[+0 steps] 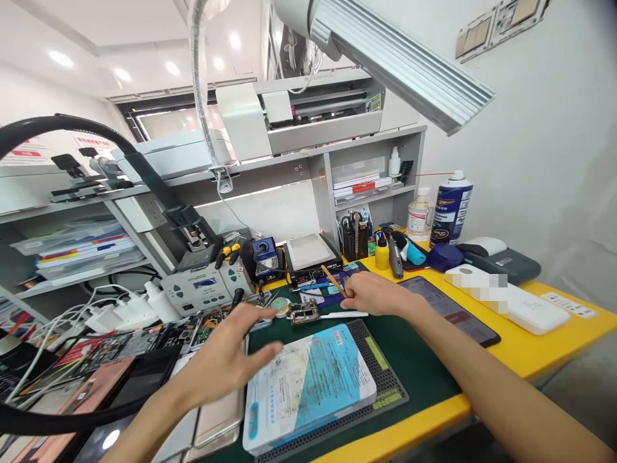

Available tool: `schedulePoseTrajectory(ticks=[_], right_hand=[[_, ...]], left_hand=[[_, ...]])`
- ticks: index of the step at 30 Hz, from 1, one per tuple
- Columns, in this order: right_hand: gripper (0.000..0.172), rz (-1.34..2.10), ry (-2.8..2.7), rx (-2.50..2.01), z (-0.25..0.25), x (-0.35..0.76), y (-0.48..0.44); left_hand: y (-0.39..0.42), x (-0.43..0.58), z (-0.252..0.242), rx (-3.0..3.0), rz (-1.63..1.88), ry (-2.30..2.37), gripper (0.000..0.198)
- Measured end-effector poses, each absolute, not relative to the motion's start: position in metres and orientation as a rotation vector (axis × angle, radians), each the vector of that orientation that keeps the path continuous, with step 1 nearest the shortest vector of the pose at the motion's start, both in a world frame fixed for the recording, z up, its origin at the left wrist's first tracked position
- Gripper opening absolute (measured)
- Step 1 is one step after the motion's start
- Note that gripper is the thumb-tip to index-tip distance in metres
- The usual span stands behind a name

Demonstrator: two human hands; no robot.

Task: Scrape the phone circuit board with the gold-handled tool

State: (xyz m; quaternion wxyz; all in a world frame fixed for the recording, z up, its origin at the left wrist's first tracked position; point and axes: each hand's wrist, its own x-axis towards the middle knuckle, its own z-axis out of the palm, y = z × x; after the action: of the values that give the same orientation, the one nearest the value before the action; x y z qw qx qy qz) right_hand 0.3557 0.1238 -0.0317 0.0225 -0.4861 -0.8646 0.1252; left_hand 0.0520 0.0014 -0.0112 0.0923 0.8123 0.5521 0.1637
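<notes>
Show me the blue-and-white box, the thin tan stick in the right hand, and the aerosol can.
Blue-and-white box (pixel 309 379): head view, middle of its top face.
Thin tan stick (pixel 333 281): head view, middle of its visible shaft.
Aerosol can (pixel 450 210): head view, middle of its side.

From my head, the view faces forward and down, close over my left hand (pixel 226 360), my right hand (pixel 376 293) and the table (pixel 513 355), reaching up to the ceiling (pixel 120 26).

Spray can (pixel 450 212): stands upright beside clear bottle (pixel 419 217)
Yellow bottle (pixel 382 256): stands on desk (pixel 523 355)
Silver lamp (pixel 400 61): slants overhead
</notes>
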Motion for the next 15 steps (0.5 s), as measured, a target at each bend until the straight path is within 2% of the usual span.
schedulePoseTrajectory(ticks=[5, 9, 15], right_hand=[[0.027, 0.339, -2.726, -1.559, -0.030, 0.357, 0.124], [0.027, 0.312, -2.733, -1.560, -0.030, 0.353, 0.122], [0.030, 0.313, -2.726, -1.471, -0.027, 0.349, 0.115]], left_hand=[[-0.047, 0.047, -0.013, 2.369, 0.309, 1.644, 0.091], [-0.052, 0.055, -0.023, 2.324, 0.300, 1.654, 0.096], [-0.061, 0.059, -0.033, 2.276, 0.513, 1.748, 0.096]])
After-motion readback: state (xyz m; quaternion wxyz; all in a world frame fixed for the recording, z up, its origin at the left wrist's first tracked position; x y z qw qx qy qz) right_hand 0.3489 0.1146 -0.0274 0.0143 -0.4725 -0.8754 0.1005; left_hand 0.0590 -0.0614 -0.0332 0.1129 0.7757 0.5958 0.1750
